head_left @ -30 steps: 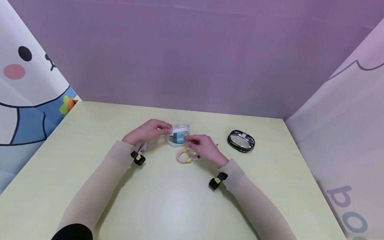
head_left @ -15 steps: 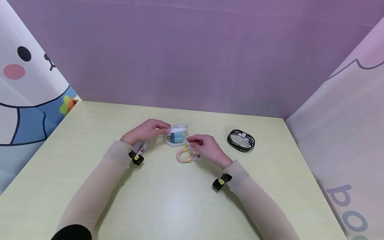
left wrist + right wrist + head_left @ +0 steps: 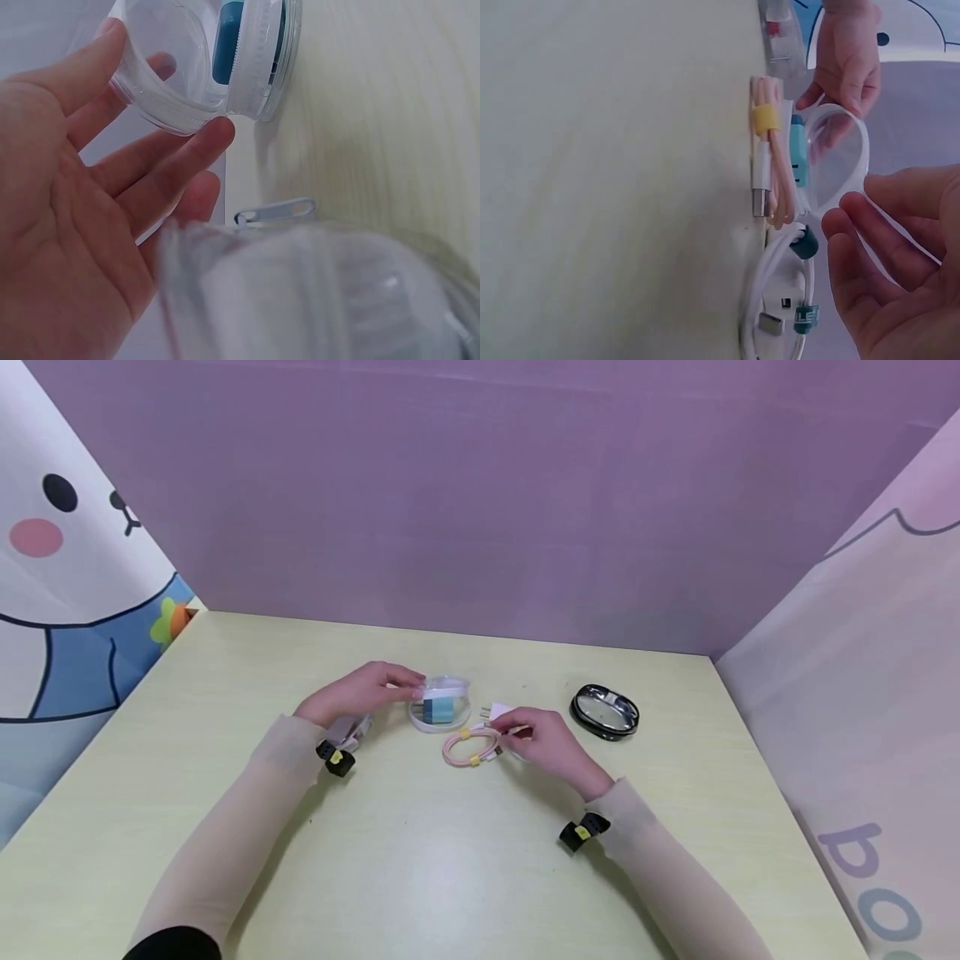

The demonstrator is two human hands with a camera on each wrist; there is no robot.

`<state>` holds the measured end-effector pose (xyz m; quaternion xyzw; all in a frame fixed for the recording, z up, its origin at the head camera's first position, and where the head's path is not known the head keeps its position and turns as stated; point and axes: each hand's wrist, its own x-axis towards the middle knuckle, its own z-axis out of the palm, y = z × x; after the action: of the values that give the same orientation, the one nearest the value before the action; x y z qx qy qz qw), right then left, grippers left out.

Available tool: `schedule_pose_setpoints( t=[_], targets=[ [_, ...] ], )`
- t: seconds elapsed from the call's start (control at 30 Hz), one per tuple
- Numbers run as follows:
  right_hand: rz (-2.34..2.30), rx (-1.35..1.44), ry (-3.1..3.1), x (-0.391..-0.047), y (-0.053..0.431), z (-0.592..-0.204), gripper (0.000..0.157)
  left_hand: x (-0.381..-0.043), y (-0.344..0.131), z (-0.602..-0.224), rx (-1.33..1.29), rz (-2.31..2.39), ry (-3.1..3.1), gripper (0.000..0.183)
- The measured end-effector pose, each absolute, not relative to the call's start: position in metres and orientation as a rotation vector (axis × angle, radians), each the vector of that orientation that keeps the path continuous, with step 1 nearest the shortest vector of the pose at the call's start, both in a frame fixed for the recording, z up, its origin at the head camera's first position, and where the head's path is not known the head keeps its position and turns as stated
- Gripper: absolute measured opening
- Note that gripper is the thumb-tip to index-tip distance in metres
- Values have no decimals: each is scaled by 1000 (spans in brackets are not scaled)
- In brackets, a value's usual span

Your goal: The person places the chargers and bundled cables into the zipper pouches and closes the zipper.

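My left hand point(image 3: 367, 687) pinches the raised lid rim of a round clear zip case point(image 3: 447, 685). A blue plug charger point(image 3: 438, 710) sits inside that case, also seen as a teal block in the left wrist view. My right hand point(image 3: 546, 739), fingers loosely bent, hovers beside a pink coiled cable point(image 3: 471, 747) with yellow ties. Nothing shows between its fingers in the right wrist view. Close to it lie a white plug charger point(image 3: 498, 712), partly hidden by this hand, and a white coiled cable point(image 3: 754, 277) with dark green ties.
A second clear zip pouch point(image 3: 315, 292) lies close to my left wrist. At the right of the pale table point(image 3: 420, 860) sits a black-rimmed oval case point(image 3: 604, 712). A purple backdrop point(image 3: 450, 502) closes off the far edge.
My right hand has drawn away from the round case toward the right and nearer me, and the white charger has come into view. The left hand and the case have shifted slightly left.
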<state>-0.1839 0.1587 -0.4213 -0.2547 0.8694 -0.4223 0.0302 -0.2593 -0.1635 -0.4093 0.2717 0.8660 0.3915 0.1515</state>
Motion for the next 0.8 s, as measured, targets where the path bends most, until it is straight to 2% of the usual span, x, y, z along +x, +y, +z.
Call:
schedule_pose_setpoints(
  t=[0.3,0.53,0.8],
  targets=[
    [-983,-1050,2748,-180,156,-429,31,-257,-163,-411,830,1101,2490,34],
    [-872,-1050,2773,-180,151,-429,20,-258,-162,-411,835,1107,2487,32],
    [-840,-1102,2755,-180,148,-428,14,-257,-164,-413,790,1112,2475,34]
  ],
)
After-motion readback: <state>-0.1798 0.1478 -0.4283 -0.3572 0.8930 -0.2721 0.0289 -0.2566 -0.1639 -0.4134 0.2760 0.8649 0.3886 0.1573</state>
